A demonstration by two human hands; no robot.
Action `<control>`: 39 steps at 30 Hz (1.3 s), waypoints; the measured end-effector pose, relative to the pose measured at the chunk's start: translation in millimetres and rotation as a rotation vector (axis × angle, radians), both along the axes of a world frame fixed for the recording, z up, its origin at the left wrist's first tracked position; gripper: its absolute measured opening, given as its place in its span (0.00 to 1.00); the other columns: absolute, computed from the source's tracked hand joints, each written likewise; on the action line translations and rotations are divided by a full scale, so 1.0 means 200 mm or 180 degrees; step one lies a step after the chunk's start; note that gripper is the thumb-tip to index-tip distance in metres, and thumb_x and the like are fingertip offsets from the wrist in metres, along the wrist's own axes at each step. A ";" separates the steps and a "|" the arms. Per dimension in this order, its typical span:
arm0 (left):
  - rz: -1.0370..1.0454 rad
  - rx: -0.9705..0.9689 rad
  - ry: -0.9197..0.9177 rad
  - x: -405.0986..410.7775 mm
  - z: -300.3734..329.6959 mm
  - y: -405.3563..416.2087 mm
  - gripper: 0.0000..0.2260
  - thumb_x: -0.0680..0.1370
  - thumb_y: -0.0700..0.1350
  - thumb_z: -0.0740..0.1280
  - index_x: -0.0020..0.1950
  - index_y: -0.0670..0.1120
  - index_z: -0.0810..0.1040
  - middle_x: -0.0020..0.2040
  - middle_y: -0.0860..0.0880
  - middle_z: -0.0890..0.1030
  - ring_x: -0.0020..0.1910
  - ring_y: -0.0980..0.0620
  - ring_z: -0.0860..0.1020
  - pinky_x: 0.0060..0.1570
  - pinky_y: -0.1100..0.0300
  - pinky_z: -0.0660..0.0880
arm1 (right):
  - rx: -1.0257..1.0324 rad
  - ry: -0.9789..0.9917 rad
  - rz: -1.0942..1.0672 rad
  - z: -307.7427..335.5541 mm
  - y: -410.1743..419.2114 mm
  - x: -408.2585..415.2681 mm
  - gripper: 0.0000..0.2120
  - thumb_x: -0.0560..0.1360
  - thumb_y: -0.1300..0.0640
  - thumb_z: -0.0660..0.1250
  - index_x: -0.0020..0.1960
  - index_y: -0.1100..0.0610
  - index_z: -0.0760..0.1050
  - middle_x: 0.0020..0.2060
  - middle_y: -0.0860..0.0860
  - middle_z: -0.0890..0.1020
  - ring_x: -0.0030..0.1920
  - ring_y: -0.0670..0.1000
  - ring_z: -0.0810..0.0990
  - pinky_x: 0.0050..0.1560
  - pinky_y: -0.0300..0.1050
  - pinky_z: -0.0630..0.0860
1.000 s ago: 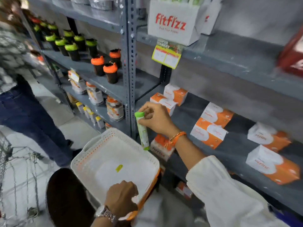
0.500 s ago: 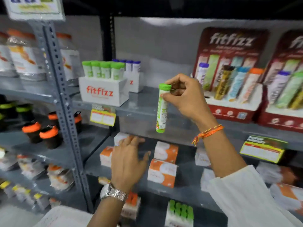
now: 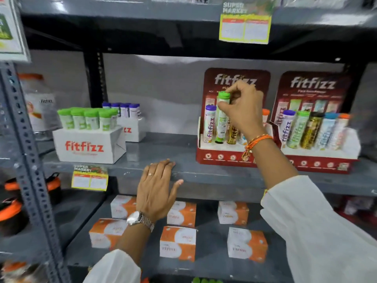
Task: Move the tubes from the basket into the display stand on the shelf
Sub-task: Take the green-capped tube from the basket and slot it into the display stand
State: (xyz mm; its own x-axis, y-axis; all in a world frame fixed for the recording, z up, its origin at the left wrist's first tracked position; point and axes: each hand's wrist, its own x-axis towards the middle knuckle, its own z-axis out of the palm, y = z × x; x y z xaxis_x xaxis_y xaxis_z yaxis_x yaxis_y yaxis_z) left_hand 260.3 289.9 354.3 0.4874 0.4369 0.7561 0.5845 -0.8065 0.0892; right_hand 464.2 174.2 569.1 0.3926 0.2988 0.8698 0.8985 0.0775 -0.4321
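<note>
My right hand [image 3: 243, 110] grips a green-capped tube [image 3: 222, 121] by its cap, upright. The tube's lower end sits in a slot of the left red display stand [image 3: 216, 156] on the grey shelf [image 3: 163, 152]. A purple-capped tube [image 3: 209, 124] stands just left of it and a gold one [image 3: 232, 133] to its right, partly hidden by my wrist. My left hand [image 3: 157, 188] rests flat and open on the shelf's front edge, holding nothing. The basket is out of view.
A second red display stand [image 3: 318, 162] full of tubes stands to the right. White boxes of green-capped tubes [image 3: 89, 144] and purple-capped tubes [image 3: 130, 127] sit at shelf left. Orange and white cartons [image 3: 177, 244] lie on the shelf below. A perforated metal upright [image 3: 26, 160] runs down the left.
My right hand carried the green tube up from the basket and rightward into the left display stand. My left hand let go of the basket and rose to the shelf edge.
</note>
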 end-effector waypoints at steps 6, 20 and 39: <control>0.0072 0.0129 0.0132 -0.01 0.00 0.01 0.25 0.83 0.61 0.55 0.71 0.47 0.73 0.67 0.47 0.78 0.64 0.45 0.75 0.70 0.49 0.66 | -0.0080 0.0031 -0.0136 -0.09 0.04 0.06 0.09 0.69 0.63 0.76 0.46 0.57 0.79 0.38 0.46 0.81 0.35 0.38 0.75 0.37 0.25 0.71; 0.0093 0.0138 0.0039 0.00 -0.01 0.01 0.23 0.83 0.59 0.55 0.69 0.46 0.74 0.66 0.45 0.78 0.64 0.43 0.76 0.69 0.47 0.66 | -0.0603 0.0187 -0.0298 -0.03 0.08 0.07 0.20 0.69 0.59 0.79 0.58 0.54 0.77 0.54 0.52 0.82 0.59 0.53 0.78 0.53 0.45 0.79; 0.0058 0.0109 -0.0002 0.01 -0.01 0.01 0.23 0.83 0.59 0.55 0.69 0.45 0.74 0.66 0.45 0.79 0.63 0.42 0.75 0.69 0.45 0.67 | -0.1678 -0.0245 -0.0240 0.09 -0.01 0.01 0.13 0.74 0.70 0.66 0.51 0.58 0.86 0.63 0.56 0.81 0.56 0.52 0.80 0.46 0.42 0.80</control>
State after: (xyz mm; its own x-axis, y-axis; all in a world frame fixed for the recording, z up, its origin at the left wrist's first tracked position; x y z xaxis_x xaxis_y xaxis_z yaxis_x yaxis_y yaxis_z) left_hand 261.5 292.4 351.5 0.4790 0.4194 0.7711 0.5991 -0.7983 0.0621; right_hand 465.5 171.3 587.1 0.3708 0.6762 0.6366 0.9238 -0.1982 -0.3275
